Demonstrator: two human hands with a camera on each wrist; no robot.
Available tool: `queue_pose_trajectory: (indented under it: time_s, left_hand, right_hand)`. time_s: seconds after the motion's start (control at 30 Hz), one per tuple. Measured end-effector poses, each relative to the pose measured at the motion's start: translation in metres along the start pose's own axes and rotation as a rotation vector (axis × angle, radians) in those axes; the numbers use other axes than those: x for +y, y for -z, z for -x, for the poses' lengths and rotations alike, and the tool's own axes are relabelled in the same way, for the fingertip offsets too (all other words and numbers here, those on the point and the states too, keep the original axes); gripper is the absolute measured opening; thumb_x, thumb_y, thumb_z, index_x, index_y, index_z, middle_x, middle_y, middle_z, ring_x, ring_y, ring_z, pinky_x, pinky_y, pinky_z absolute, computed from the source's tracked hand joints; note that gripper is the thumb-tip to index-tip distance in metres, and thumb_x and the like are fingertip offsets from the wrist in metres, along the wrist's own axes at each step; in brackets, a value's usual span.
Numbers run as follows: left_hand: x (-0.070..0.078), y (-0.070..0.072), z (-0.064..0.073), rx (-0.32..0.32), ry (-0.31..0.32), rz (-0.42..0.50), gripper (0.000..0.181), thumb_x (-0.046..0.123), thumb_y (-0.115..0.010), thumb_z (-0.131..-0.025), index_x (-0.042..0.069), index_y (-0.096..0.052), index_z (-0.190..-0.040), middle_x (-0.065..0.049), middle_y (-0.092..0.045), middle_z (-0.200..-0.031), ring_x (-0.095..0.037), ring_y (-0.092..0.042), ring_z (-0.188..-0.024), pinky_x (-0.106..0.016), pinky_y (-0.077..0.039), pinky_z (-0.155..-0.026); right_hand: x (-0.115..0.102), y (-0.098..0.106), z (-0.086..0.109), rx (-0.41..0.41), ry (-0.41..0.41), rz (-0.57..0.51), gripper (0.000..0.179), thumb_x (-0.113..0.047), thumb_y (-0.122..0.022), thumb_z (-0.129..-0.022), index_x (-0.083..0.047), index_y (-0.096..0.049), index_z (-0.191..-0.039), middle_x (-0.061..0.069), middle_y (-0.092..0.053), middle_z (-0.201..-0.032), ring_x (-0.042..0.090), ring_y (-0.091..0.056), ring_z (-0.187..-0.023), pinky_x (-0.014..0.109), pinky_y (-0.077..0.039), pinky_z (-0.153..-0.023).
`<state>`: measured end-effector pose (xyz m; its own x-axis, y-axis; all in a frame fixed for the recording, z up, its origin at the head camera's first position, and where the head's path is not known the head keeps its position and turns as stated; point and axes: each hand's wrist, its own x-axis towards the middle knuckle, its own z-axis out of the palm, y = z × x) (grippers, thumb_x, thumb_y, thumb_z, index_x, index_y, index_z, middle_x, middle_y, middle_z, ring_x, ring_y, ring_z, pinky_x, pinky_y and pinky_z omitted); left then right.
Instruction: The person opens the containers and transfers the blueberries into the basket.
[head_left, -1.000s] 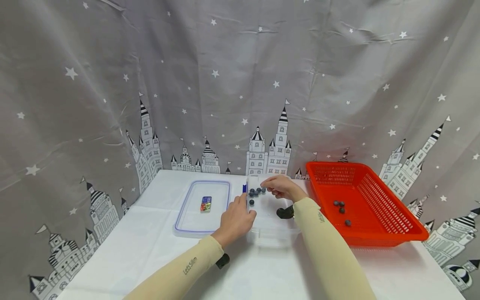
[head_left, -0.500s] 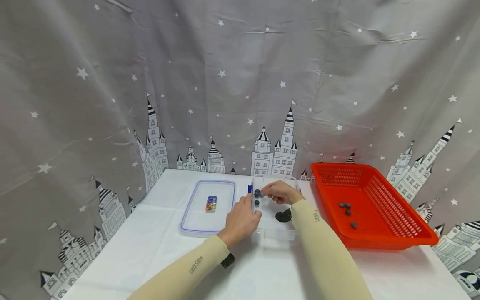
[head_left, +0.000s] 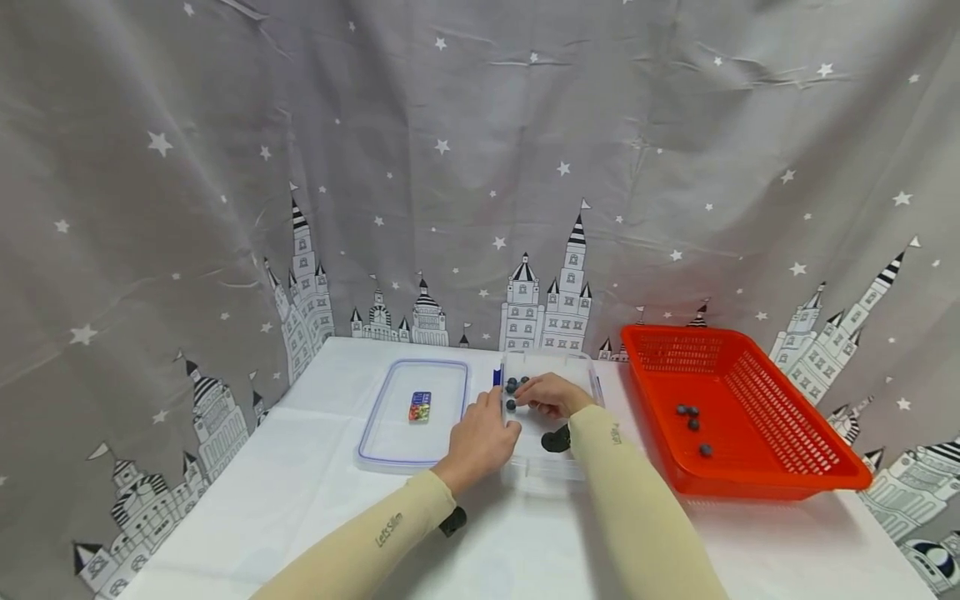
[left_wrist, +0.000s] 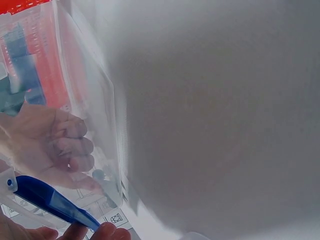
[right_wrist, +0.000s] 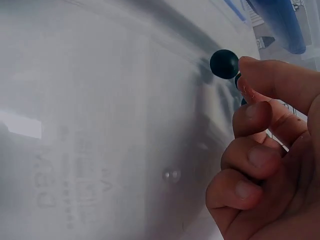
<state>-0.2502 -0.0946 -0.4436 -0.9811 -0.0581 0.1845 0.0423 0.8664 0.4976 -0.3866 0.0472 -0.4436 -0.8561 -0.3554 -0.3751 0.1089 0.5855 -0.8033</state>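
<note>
My left hand grips the left side of a clear plastic box. In the left wrist view its fingertips lie at the blue latch of that wall. Inside the box is my right hand, its thumb and index fingertips close together beside a small dark round ball, blueberry-like. The thumb tip seems to touch this ball; whether the fingers pinch one is unclear. More such balls lie just beyond, partly hidden by the fingers. Through the clear wall, the left wrist view shows the right hand's curled fingers.
Left of the box lies a clear lid with a blue seal and a fruit-picture label. A red perforated basket stands to the right, holding several dark balls. A printed grey curtain hangs behind the white table.
My right hand has moved toward me inside the box, from the farther balls to the nearest one. The left hand stays at the box's side. The head view has shifted slightly.
</note>
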Motion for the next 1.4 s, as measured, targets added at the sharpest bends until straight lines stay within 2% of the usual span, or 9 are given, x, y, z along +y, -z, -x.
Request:
queue_pose_trajectory:
  time_s: [0.33,0.5,0.77,1.07,1.4]
  left_hand:
    - [-0.002,0.003,0.001,0.009,0.003,0.009,0.068,0.034,-0.054,-0.092,0.007,-0.039,-0.152,-0.013,-0.054,-0.139,-0.032,-0.058,-0.121,-0.053,-0.053,-0.088]
    - [-0.003,0.003,0.001,0.009,0.002,0.001,0.068,0.035,-0.053,-0.092,0.008,-0.038,-0.153,-0.013,-0.054,-0.139,-0.032,-0.058,-0.121,-0.053,-0.053,-0.087]
    - [-0.001,0.001,0.001,0.004,0.005,0.018,0.068,0.034,-0.054,-0.092,0.007,-0.038,-0.153,-0.014,-0.054,-0.139,-0.032,-0.057,-0.122,-0.053,-0.052,-0.088]
    - [0.0,0.0,0.0,0.002,-0.008,0.03,0.068,0.033,-0.053,-0.092,0.006,-0.039,-0.152,-0.014,-0.054,-0.139,-0.033,-0.058,-0.121,-0.054,-0.052,-0.089]
    - [0.0,-0.002,0.0,0.004,0.0,0.044,0.066,0.034,-0.054,-0.093,0.007,-0.039,-0.152,-0.013,-0.054,-0.14,-0.032,-0.058,-0.121,-0.053,-0.052,-0.089]
  right_hand:
    - [-0.003,-0.009,0.0,0.029,0.013,0.036,0.023,-0.017,-0.075,-0.086,-0.01,-0.078,-0.108,-0.005,-0.043,-0.056,0.01,-0.034,-0.049,0.025,-0.027,-0.048]
    - [-0.003,-0.011,0.0,0.053,0.029,0.05,0.022,-0.018,-0.076,-0.085,-0.011,-0.078,-0.105,-0.005,-0.045,-0.057,0.01,-0.035,-0.049,0.024,-0.029,-0.049]
    - [-0.004,-0.012,0.005,0.076,0.004,0.061,0.02,-0.017,-0.075,-0.087,-0.01,-0.079,-0.104,-0.005,-0.046,-0.061,0.01,-0.037,-0.052,0.023,-0.03,-0.05]
    - [-0.005,-0.009,0.006,0.056,-0.002,0.104,0.019,-0.018,-0.073,-0.088,-0.012,-0.079,-0.105,-0.006,-0.044,-0.058,0.01,-0.035,-0.052,0.023,-0.028,-0.05]
    - [-0.006,-0.003,0.005,0.029,0.04,0.146,0.017,-0.021,-0.074,-0.087,-0.012,-0.078,-0.1,-0.003,-0.045,-0.059,0.01,-0.034,-0.049,0.024,-0.03,-0.048]
